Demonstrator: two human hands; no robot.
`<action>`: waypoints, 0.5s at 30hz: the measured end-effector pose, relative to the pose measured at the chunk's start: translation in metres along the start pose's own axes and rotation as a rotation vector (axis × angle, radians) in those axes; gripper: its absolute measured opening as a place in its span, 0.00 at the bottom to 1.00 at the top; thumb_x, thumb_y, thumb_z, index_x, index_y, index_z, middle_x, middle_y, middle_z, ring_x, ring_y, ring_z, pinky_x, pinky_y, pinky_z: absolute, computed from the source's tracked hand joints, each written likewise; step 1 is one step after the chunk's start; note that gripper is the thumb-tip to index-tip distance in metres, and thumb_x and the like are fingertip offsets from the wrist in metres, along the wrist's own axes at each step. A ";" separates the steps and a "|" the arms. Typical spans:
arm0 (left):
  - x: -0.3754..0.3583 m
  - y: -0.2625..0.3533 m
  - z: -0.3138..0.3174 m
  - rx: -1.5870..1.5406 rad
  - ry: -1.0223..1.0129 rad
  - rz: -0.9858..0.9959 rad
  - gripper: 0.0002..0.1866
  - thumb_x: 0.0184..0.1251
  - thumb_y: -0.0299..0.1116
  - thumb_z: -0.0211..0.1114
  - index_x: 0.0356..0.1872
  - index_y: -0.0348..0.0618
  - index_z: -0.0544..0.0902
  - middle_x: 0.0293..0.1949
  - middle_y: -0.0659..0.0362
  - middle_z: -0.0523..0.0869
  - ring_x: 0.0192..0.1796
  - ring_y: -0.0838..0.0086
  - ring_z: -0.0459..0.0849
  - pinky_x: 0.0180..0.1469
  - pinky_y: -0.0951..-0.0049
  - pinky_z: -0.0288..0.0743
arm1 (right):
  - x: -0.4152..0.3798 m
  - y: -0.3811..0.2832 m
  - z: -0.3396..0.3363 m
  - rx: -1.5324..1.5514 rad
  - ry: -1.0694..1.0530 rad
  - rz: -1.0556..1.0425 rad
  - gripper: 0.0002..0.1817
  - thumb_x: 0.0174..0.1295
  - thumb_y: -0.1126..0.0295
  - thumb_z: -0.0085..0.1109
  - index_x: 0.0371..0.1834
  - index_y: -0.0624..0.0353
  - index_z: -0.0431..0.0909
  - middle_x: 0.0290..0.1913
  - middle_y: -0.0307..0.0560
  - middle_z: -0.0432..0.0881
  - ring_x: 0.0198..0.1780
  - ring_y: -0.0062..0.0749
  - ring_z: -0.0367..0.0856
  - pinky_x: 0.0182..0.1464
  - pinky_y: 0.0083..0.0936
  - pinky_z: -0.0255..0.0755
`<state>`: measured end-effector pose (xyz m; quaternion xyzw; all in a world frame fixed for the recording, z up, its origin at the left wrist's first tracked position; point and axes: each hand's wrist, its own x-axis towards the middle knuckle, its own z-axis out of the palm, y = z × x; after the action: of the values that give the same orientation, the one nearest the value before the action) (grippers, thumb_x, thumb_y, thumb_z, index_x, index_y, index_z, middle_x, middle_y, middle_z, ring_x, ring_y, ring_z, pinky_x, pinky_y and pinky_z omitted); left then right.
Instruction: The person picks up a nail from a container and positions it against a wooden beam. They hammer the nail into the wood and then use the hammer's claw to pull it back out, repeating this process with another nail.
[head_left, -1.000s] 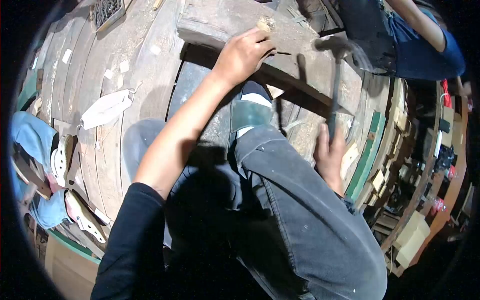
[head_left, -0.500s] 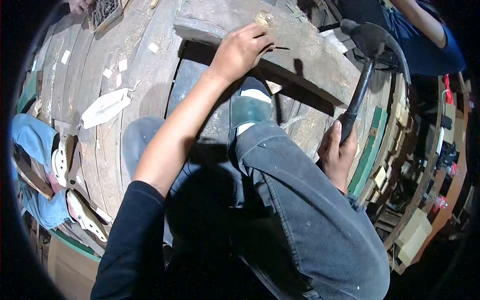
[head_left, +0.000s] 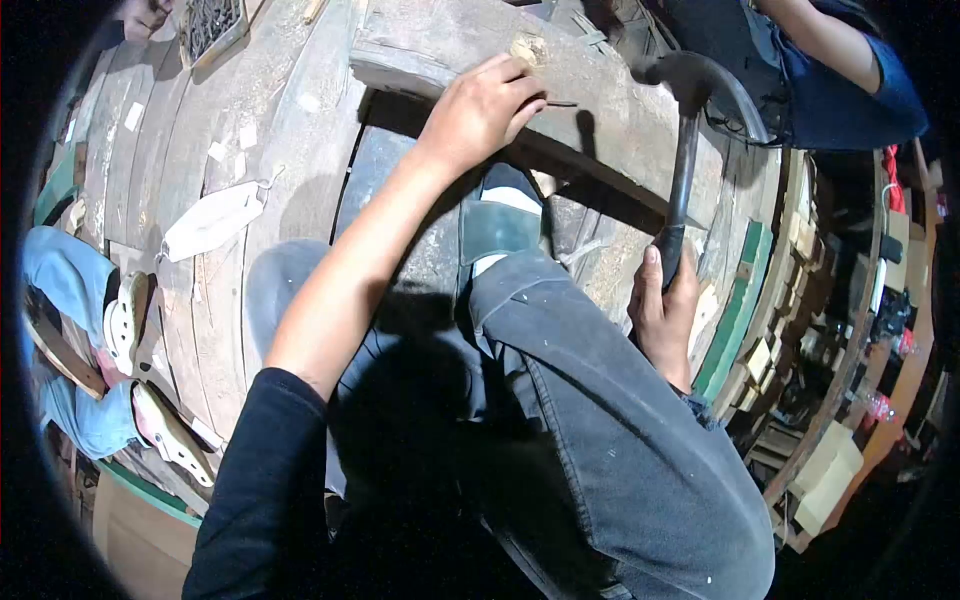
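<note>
My left hand (head_left: 485,112) rests at the front part of a thick wooden beam (head_left: 620,125), its fingers pinched on a thin nail (head_left: 562,104) whose end sticks out to the right over the wood. On the right, my right hand (head_left: 664,305) is wrapped round the dark handle of a claw hammer (head_left: 686,165). The hammer is raised with its head uppermost, near the right part of the beam. Under and beside the beam shows my foot in a green and white covering (head_left: 500,228).
A white face mask (head_left: 213,220) and small pale chips lie on the plank floor (head_left: 215,330). A box of nails (head_left: 212,30) stands at the upper left, near another person's hand. Other people's legs in blue (head_left: 85,410) and a blue-clad person (head_left: 845,95) flank the area.
My right hand and the hammer have moved slightly to the left, and the hammer's head has swung left. My left hand has barely moved.
</note>
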<state>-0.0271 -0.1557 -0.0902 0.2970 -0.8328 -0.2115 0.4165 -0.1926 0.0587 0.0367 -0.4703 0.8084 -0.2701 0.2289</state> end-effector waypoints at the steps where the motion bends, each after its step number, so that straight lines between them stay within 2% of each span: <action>1: 0.001 -0.001 -0.001 0.007 -0.001 0.000 0.09 0.61 0.31 0.70 0.39 0.39 0.86 0.41 0.53 0.84 0.46 0.58 0.84 0.50 0.62 0.80 | 0.000 0.010 0.001 -0.042 -0.028 -0.001 0.10 0.76 0.65 0.53 0.45 0.62 0.71 0.24 0.43 0.71 0.23 0.27 0.71 0.26 0.29 0.66; 4: 0.001 -0.001 0.000 0.018 -0.013 0.000 0.09 0.62 0.32 0.70 0.39 0.38 0.86 0.41 0.53 0.84 0.47 0.57 0.83 0.51 0.61 0.80 | -0.001 0.047 0.010 -0.126 -0.069 0.002 0.10 0.76 0.65 0.52 0.45 0.61 0.70 0.24 0.42 0.71 0.24 0.24 0.71 0.26 0.26 0.65; 8: 0.001 0.000 -0.002 0.015 -0.046 -0.012 0.10 0.61 0.33 0.72 0.39 0.40 0.87 0.41 0.53 0.84 0.46 0.58 0.84 0.51 0.61 0.80 | -0.006 0.060 0.013 0.063 -0.057 0.228 0.10 0.77 0.65 0.51 0.44 0.62 0.71 0.22 0.40 0.69 0.23 0.23 0.70 0.25 0.26 0.65; 9: 0.002 -0.001 -0.001 0.013 -0.038 0.000 0.10 0.60 0.34 0.72 0.40 0.40 0.87 0.40 0.53 0.85 0.46 0.58 0.84 0.50 0.61 0.80 | -0.007 0.070 0.015 0.052 -0.030 0.149 0.10 0.77 0.65 0.51 0.44 0.61 0.71 0.22 0.39 0.69 0.22 0.23 0.69 0.24 0.26 0.64; 12: 0.003 -0.005 -0.001 -0.002 -0.061 -0.012 0.11 0.60 0.34 0.73 0.40 0.40 0.87 0.39 0.53 0.85 0.45 0.58 0.85 0.50 0.62 0.81 | -0.009 0.069 0.015 -0.011 -0.031 0.107 0.10 0.77 0.65 0.51 0.43 0.61 0.71 0.22 0.38 0.69 0.22 0.22 0.69 0.23 0.26 0.63; 13: 0.003 -0.003 -0.003 -0.007 -0.072 -0.030 0.10 0.60 0.34 0.73 0.40 0.41 0.88 0.39 0.52 0.86 0.45 0.57 0.85 0.50 0.62 0.81 | -0.010 0.060 0.011 0.028 -0.071 0.208 0.10 0.76 0.65 0.53 0.44 0.62 0.72 0.22 0.42 0.70 0.23 0.26 0.71 0.26 0.28 0.65; 15: 0.004 -0.004 -0.005 -0.012 -0.071 -0.032 0.10 0.60 0.33 0.73 0.40 0.41 0.88 0.40 0.52 0.86 0.45 0.57 0.85 0.49 0.61 0.81 | -0.014 0.055 0.015 -0.032 -0.058 0.114 0.10 0.75 0.65 0.54 0.44 0.63 0.72 0.24 0.46 0.72 0.25 0.30 0.72 0.28 0.30 0.67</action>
<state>-0.0234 -0.1617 -0.0879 0.3001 -0.8409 -0.2333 0.3852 -0.2114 0.0905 -0.0090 -0.4346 0.8312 -0.2297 0.2597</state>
